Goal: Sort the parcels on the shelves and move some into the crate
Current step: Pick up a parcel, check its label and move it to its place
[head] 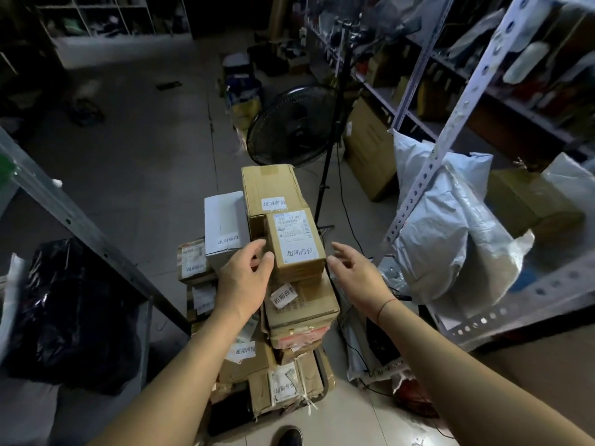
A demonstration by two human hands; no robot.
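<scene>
A tall pile of cardboard parcels [299, 313] stands on the floor in front of me. On top sits a small brown box [294, 243] with a white shipping label. Behind it lies a longer brown box [270, 188], and a white box [225, 226] stands to its left. My left hand [244, 275] is at the small box's left side, thumb and fingers loosely curled against its edge. My right hand [357, 272] hovers just right of the box, fingers relaxed, not touching it. No crate is visible.
A metal shelf upright [450, 130] with grey poly bags [450, 233] stands on the right. A black floor fan [289, 123] is behind the pile. A black bag [70, 310] lies on the left shelf. More boxes [370, 149] sit along the right shelving.
</scene>
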